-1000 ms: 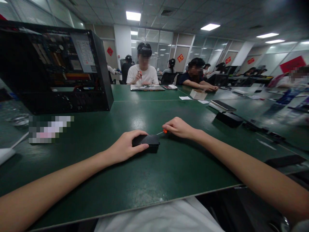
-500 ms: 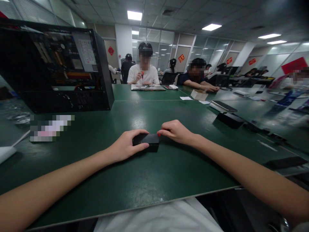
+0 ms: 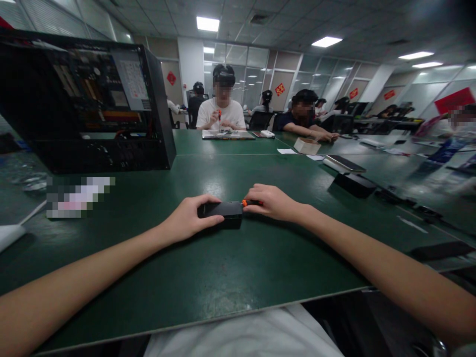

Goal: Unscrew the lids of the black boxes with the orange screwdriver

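Note:
A small black box-shaped device rests on the green table in front of me. My left hand grips its left end, thumb along the near side and fingers over the far side. In my right hand is a screwdriver with an orange and black handle, held almost level. Its short visible tip points left and meets the right end of the device; whether it sits in a screw I cannot tell. The fingers of my right hand are closed round the handle.
An open black computer case stands at the left, with a blurred-out flat item before it. To the right lie a black box and a silver-edged device. Across the table a person works with a screwdriver.
The black device and my left hand have shifted slightly left. My right fingers have spread along the handle, so more of the screwdriver shows.

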`<state>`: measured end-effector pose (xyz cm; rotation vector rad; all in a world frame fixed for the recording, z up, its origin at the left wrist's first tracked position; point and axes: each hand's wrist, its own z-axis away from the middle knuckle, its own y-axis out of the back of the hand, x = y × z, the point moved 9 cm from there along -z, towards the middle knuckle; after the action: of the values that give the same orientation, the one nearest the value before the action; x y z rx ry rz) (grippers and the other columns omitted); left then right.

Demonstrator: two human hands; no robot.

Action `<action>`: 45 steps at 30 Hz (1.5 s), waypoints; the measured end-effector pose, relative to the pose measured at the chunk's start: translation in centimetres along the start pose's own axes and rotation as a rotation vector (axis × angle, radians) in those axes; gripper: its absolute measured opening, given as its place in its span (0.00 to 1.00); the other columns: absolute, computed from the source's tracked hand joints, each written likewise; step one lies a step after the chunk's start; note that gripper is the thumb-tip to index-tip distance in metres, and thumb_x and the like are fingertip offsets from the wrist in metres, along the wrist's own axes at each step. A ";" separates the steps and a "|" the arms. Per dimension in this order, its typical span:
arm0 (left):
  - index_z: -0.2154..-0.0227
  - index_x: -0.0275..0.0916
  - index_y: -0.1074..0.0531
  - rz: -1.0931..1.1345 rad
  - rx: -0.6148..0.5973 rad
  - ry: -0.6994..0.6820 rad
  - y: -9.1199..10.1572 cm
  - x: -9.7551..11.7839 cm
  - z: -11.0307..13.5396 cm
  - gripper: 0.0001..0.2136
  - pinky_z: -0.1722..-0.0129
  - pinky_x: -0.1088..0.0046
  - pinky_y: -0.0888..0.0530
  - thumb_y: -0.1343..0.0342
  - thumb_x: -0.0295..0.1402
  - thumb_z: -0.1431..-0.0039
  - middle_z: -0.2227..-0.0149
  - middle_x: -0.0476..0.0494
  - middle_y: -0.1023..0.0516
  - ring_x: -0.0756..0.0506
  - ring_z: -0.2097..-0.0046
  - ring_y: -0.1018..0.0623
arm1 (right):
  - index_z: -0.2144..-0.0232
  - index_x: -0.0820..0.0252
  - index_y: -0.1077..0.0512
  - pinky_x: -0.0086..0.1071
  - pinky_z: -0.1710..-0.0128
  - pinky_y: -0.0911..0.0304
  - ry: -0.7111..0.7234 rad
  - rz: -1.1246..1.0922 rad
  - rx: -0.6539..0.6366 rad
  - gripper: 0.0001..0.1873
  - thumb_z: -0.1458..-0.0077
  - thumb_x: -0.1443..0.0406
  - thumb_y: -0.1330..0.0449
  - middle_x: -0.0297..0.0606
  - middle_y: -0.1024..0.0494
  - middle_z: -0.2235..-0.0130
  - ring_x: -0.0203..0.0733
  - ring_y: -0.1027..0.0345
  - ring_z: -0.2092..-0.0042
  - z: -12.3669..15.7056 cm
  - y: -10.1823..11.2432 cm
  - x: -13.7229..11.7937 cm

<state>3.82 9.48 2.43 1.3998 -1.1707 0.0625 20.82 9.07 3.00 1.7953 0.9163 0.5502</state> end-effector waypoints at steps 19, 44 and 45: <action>0.52 0.37 0.22 0.006 0.005 0.005 0.3 -0.6 0.0 0.24 0.55 0.65 0.25 0.37 0.49 0.45 0.56 0.41 0.17 0.39 0.57 0.19 | 0.53 0.64 0.28 0.33 0.58 0.36 0.043 -0.062 0.049 0.14 0.33 0.61 0.48 0.46 0.23 0.60 0.42 0.30 0.59 0.2 0.3 -0.7; 0.50 0.37 0.23 0.091 -0.040 -0.037 -0.5 0.3 -0.1 0.23 0.50 0.62 0.27 0.37 0.46 0.44 0.52 0.40 0.18 0.37 0.52 0.20 | 0.41 0.64 0.33 0.29 0.65 0.40 0.109 0.004 -0.020 0.21 0.31 0.63 0.52 0.43 0.24 0.61 0.37 0.32 0.65 0.5 -0.3 -0.9; 0.50 0.37 0.23 0.098 -0.038 -0.030 -0.5 0.2 -0.1 0.23 0.49 0.62 0.27 0.36 0.46 0.44 0.52 0.40 0.18 0.37 0.52 0.20 | 0.41 0.63 0.33 0.29 0.66 0.41 0.110 0.043 -0.006 0.21 0.31 0.63 0.52 0.42 0.24 0.61 0.37 0.33 0.66 0.6 -0.2 -0.9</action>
<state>4.33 9.28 2.21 1.3134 -1.2590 0.0883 20.58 8.06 2.60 1.7965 0.9512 0.6834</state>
